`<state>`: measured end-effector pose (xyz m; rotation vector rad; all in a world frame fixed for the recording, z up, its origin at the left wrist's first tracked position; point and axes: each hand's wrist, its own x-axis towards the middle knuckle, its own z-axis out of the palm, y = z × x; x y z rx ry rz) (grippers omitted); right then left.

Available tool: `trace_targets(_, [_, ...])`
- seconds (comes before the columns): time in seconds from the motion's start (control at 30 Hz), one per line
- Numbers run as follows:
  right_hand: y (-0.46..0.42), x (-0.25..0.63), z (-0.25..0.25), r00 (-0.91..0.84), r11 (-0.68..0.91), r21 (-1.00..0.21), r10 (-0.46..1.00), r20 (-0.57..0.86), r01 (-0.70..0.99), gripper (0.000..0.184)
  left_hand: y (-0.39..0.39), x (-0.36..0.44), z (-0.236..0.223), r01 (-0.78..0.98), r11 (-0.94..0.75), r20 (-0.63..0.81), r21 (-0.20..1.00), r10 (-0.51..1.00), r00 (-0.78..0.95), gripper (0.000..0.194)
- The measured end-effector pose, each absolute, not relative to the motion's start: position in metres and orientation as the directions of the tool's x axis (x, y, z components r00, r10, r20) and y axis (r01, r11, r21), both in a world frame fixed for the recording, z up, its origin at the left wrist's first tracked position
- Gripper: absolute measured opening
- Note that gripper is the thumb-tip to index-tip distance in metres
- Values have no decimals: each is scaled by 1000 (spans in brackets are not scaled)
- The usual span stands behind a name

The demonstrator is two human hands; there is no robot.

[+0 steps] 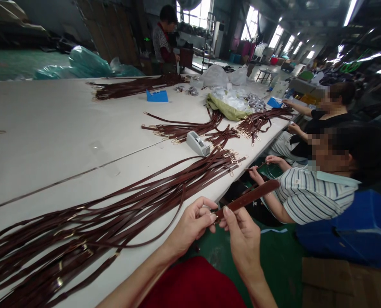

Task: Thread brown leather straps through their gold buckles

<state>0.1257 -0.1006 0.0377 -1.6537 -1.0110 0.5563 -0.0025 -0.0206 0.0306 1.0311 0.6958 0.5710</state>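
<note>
Fingers [209,214] of left hand [192,224] and right hand [243,237] pinching near end of flat dark-brown leather strap [251,194], meeting thumb to thumb. Strap sticking out up and rightward beyond fingertips, over green floor, off edge of long white worktable [49,141]. Lying just left of left fingers: heap of thin brown leather straps with gold buckles [119,201]. Sitting farther beyond fingertips: grey tape dispenser [198,143].
</note>
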Motion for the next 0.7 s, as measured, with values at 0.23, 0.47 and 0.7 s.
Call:
trace_targets(0.23, [-104, 110, 20, 167, 156, -398, 727, 666, 904, 17, -30, 9, 32, -158, 394, -242, 905, 785, 570, 27])
trace_targets(0.47, [-107, 109, 15, 308, 109, -567, 748, 588, 816, 16, -34, 7, 23, -81, 385, -273, 919, 771, 576, 24])
trace_targets(0.7, [-103, 107, 12, 384, 150, -699, 746, 544, 699, 13, -33, 1, 16, -102, 379, -211, 920, 697, 685, 37])
